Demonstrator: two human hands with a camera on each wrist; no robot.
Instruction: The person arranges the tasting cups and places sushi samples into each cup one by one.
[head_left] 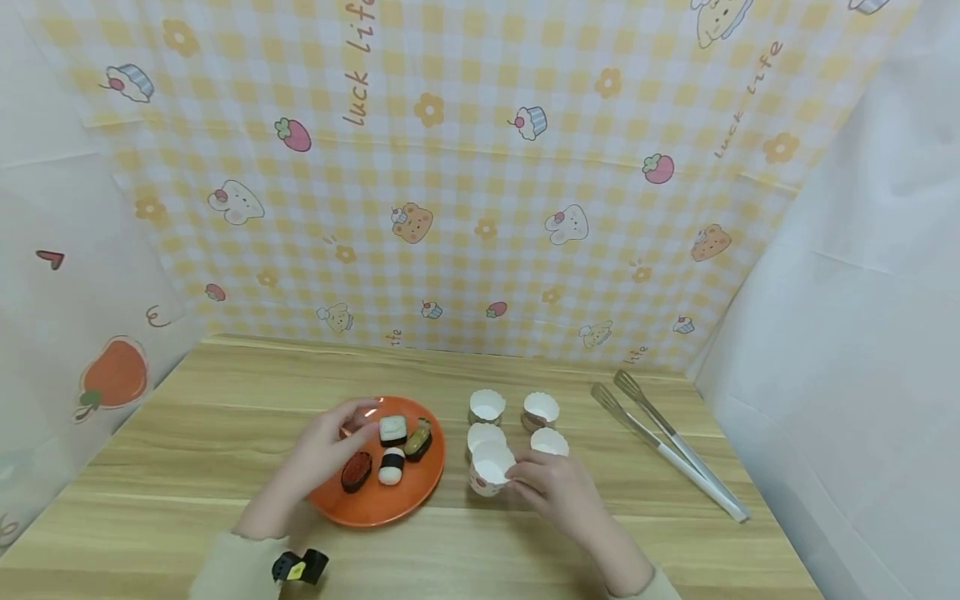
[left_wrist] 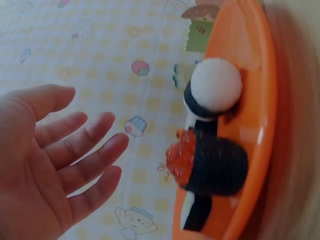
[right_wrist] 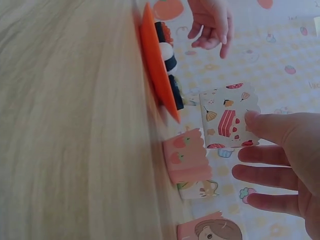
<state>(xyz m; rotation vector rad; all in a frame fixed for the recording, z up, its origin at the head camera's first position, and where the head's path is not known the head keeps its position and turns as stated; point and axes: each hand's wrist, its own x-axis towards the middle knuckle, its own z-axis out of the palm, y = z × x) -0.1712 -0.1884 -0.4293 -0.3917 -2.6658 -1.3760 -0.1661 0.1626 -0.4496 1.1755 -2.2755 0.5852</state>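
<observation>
My right hand (head_left: 555, 487) pinches a white paper baking cup (right_wrist: 225, 120) printed with cake slices by its edge. In the right wrist view that cup is held off the table, its open mouth towards the thumb. Above the left part of an orange plate (head_left: 367, 510) hovers my left hand (head_left: 326, 450), its fingers loosely spread and holding nothing. On the plate are a roe-topped sushi (left_wrist: 215, 165), a white rice roll with a dark band (head_left: 391, 467), a pale square sushi (head_left: 393, 429) and a greenish-topped piece (head_left: 418, 442).
Several more baking cups stand right of the plate, including a back left cup (head_left: 487, 406), a back right cup (head_left: 541, 410) and one beside my right hand, a cup (head_left: 550, 442) partly hidden. Metal tongs (head_left: 675, 450) lie at the right. A patterned cloth (head_left: 480, 183) hangs behind the table.
</observation>
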